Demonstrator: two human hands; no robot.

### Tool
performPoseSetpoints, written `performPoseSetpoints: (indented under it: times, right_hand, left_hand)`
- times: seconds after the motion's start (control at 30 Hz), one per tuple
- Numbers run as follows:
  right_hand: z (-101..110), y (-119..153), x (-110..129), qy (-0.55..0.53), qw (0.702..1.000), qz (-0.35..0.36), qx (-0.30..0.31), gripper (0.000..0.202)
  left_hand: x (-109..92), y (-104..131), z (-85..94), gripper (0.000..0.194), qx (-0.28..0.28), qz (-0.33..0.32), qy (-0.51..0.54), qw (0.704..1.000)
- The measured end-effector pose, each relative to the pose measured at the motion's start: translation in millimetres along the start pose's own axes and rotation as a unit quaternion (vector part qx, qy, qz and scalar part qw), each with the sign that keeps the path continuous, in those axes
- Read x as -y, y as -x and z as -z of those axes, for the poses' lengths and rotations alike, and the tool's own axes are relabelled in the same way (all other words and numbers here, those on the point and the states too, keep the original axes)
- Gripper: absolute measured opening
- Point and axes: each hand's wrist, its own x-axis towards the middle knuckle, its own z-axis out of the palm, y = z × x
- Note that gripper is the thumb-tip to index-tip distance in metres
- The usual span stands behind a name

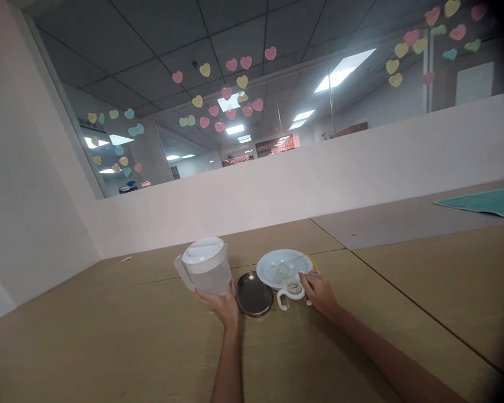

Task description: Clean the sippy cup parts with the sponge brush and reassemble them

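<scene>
My left hand (pixel 219 305) is wrapped round the lower side of a translucent plastic pitcher (pixel 210 280), which has a white lid and a side handle. My right hand (pixel 319 292) is closed at the right handle of a baby bottle (pixel 293 288), its fingertips partly hidden. The bottle has an uncapped neck and a white collar with two handles. Behind it, a pale blue plate (pixel 265 267) bears a clear dome-shaped piece (pixel 283 272). Between pitcher and bottle lies an oval dark metal tray (pixel 255 294). Something yellow (pixel 315 262) shows behind my right hand.
The wooden table (pixel 130 336) runs up to a white wall (pixel 269 196) with a window above it, dotted with heart-shaped paper notes. A green cloth (pixel 487 201) lies at the far right. A small pale scrap (pixel 126 259) rests at the back left.
</scene>
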Motion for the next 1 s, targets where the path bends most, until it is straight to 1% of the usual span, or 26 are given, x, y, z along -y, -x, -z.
performPoseSetpoints:
  times: [0.2,0.3,0.43,0.53,0.6,0.67,0.7,0.73,0.8,0.83,0.87,0.93,0.97,1.0]
  right_hand:
    - [2,-1,1,0.001,1.0,-0.013,0.013,0.046]
    - [3,-1,2,0.0,0.999,-0.023,0.027,0.047]
    - [2,0,3,-0.004,0.999,-0.038,0.033,0.048]
    - [3,-1,6,-0.015,0.998,-0.05,0.039,0.047]
    - [5,-4,7,-0.036,0.995,-0.091,0.028,0.045]
    - [9,-8,4,-0.067,0.983,-0.171,-0.013,0.043]
    - [11,-10,1,-0.079,0.973,-0.214,-0.039,0.042]
    - [14,-13,-4,-0.082,0.962,-0.254,-0.063,0.041]
    - [19,-17,-18,-0.058,0.945,-0.311,-0.085,0.037]
    - [20,-19,-25,-0.032,0.94,-0.331,-0.078,0.034]
    - [22,-19,-33,0.001,0.936,-0.347,-0.055,0.03]
    - [21,-17,-45,0.058,0.928,-0.369,0.012,0.023]
    - [20,-15,-50,0.078,0.924,-0.372,0.046,0.02]
    - [19,-13,-53,0.097,0.921,-0.369,0.08,0.017]
  left_hand:
    - [4,1,-1.0,0.098,0.002,0.011,0.013,1.0]
    - [4,2,-0.3,0.098,0.012,0.012,0.029,0.999]
    - [1,2,0.4,0.098,0.018,0.021,0.048,0.998]
    - [-7,2,5.5,0.103,0.023,0.024,0.031,0.999]
    - [-17,5,12.4,0.109,0.017,-0.001,0.004,1.0]
    - [-29,11,19.6,0.107,0.02,-0.067,-0.011,0.997]
    - [-36,14,21.8,0.099,0.037,-0.111,-0.004,0.993]
    - [-43,18,22.4,0.085,0.072,-0.156,0.009,0.985]
    - [-55,24,17.1,0.051,0.176,-0.231,0.047,0.956]
    - [-61,27,11.1,0.04,0.239,-0.253,0.062,0.935]
    - [-66,30,3.3,0.034,0.306,-0.261,0.064,0.913]
    - [-76,34,-15.1,0.033,0.426,-0.244,0.032,0.87]
    - [-79,36,-24.3,0.032,0.472,-0.228,0.0,0.852]
    - [-82,38,-32.6,0.031,0.498,-0.217,-0.023,0.839]
